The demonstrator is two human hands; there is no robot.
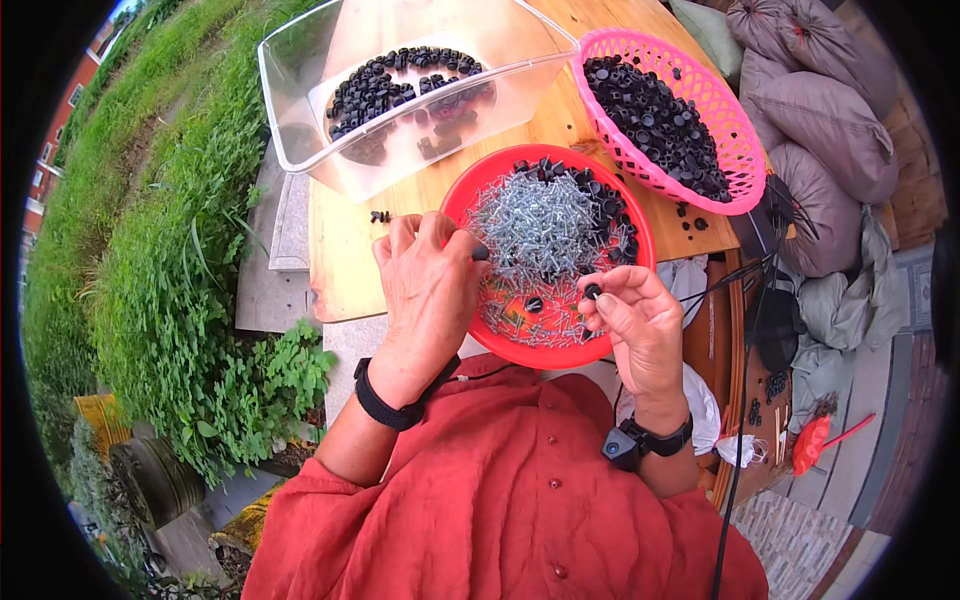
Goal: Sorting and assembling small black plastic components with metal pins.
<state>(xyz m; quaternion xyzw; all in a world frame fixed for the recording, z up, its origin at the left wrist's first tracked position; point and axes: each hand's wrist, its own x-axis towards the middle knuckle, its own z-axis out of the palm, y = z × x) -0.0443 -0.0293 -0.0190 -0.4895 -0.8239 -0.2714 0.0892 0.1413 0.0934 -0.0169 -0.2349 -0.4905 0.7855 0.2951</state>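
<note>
My left hand point(425, 290) is closed over the left rim of a red round tray point(462, 190), with a small black plastic part point(480, 253) pinched at its fingertips. Over the tray's right side, my right hand point(640, 325) pinches a round black plastic cap point(593, 291) between thumb and fingers. A heap of silvery screws point(535, 220) fills the middle of the tray. More black caps point(610, 205) lie along its far and right side, and one loose cap point(534, 304) sits among scattered screws near the front.
A clear plastic bin point(300, 160) with black parts stands at the back left of the wooden table point(340, 270). At the back right is a pink basket point(745, 180) full of black caps. Cables point(745, 400) hang on the right, beside grey sacks point(820, 120).
</note>
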